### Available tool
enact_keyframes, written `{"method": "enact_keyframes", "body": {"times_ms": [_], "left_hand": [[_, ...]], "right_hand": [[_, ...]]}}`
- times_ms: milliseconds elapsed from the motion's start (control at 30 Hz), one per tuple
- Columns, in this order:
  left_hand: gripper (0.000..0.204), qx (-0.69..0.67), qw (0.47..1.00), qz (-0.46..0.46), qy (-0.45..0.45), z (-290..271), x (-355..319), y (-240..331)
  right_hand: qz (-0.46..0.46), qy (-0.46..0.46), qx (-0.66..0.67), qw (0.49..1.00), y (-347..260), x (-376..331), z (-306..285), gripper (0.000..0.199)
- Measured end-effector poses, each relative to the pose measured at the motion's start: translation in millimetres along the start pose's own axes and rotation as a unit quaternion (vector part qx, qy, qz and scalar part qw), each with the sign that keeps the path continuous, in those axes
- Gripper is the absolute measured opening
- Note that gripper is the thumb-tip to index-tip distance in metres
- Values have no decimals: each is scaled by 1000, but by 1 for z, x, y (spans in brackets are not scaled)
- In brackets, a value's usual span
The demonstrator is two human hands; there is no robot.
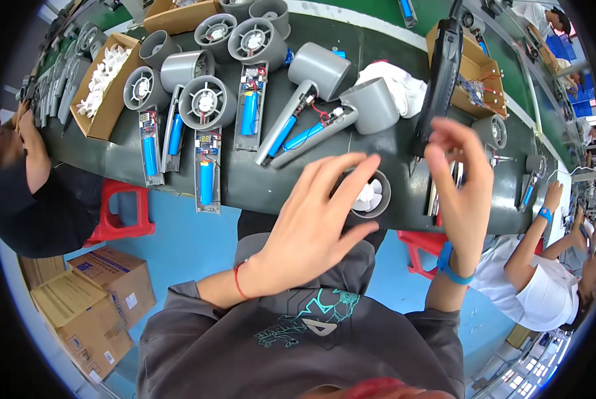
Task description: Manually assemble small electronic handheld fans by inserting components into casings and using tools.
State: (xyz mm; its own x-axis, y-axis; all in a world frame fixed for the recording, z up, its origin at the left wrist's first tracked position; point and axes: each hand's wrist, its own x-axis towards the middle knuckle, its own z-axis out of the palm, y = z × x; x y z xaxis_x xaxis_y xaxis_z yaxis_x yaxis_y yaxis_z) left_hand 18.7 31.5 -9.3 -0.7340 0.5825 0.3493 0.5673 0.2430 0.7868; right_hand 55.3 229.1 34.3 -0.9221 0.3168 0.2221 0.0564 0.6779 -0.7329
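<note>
Hiding pt. of cup (387, 191): L hand (304, 223)

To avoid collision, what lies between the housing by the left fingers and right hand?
Head view: beside the housing, bare tabletop, then slim tools partly behind the right hand.

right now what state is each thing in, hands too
Left hand: open, fingers apart
Electric screwdriver: tip down
Right hand: half-curled, screwdriver contact unclear
Round fan housing: open end up, white impeller inside
Front handheld fan: handle open, blue battery exposed
White cloth: crumpled
Cardboard parts box: open, filled with white pieces
</note>
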Motion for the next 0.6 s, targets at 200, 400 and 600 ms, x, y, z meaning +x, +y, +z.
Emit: {"method": "enact_keyframes", "body": {"times_ms": [200, 400, 600], "left_hand": [[41, 203, 973, -11, 108, -25, 23, 1], [23, 221, 975, 13, 21, -16, 34, -20], [28, 178, 983, 46, 8, -12, 21, -23]], "right_hand": [[-32, -146, -43, 988, -16, -41, 38, 73], [13, -56, 189, 980, 2, -46, 2, 70], [129, -80, 373, 916, -1, -44, -29, 74]]}}
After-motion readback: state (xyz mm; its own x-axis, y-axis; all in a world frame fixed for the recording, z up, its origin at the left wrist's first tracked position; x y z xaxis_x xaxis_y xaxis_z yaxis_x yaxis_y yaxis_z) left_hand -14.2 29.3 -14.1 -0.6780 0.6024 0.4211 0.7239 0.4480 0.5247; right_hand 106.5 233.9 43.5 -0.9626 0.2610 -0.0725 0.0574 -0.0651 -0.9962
